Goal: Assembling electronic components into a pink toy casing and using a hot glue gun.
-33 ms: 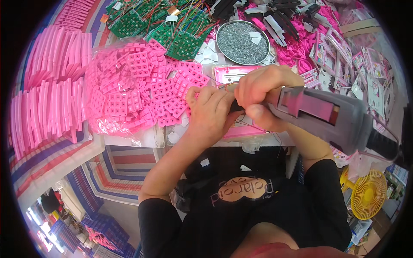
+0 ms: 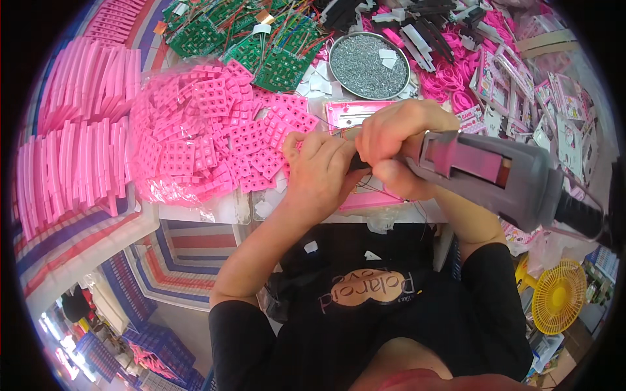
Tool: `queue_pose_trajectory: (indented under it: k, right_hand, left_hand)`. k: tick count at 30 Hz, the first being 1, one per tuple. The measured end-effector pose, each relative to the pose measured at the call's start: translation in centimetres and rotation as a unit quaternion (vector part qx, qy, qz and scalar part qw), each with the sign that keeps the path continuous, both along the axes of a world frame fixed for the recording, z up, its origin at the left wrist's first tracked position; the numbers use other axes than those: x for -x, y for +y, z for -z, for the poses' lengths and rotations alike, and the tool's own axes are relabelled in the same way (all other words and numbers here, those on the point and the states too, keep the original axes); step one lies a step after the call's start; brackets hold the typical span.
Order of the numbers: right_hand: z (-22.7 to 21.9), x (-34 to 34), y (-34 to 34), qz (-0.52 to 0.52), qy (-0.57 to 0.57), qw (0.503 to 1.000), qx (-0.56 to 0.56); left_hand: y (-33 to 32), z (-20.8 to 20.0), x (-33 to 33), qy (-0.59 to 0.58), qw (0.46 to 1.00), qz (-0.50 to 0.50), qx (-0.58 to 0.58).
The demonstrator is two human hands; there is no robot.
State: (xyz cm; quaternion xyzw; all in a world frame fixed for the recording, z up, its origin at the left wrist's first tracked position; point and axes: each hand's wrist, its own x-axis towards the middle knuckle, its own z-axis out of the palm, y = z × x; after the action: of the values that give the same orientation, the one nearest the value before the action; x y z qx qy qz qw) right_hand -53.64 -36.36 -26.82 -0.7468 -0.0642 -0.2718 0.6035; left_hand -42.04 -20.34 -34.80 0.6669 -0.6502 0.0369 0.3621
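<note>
My right hand (image 2: 407, 140) is wrapped round the front end of a grey electric screwdriver (image 2: 525, 173), whose body slants off to the right with a black cord end. Close beside it, my left hand (image 2: 318, 166) has its fingers bent over a small black part (image 2: 357, 163), mostly covered by both hands. Under the hands lies a pink plastic casing (image 2: 372, 200), its far edge showing beyond my fingers. Thin wires come out around it. The screwdriver's tip is hidden, so I cannot tell what it touches.
A heap of pink keypads (image 2: 195, 140) in clear plastic lies left, beside stacked pink panels (image 2: 72, 176). Green circuit boards (image 2: 280, 62) with wires and a round dish of screws (image 2: 368, 72) sit at the back. Pink cords (image 2: 450, 85) and printed panels (image 2: 567, 124) fill the right.
</note>
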Motion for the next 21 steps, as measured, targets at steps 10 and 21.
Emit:
queue_pose_trajectory:
  k: [10,21]
  right_hand:
    - [2.8,3.3,-3.1,0.095,0.164,0.915,0.356]
    - [3.2,-0.1,-6.9,0.046,0.261,0.893,0.364]
  left_hand:
    - [-1.9,-0.2,-1.6,0.162,0.985,-0.034,-0.046]
    - [-1.8,-0.2,1.2,0.055,0.993,-0.096,-0.044]
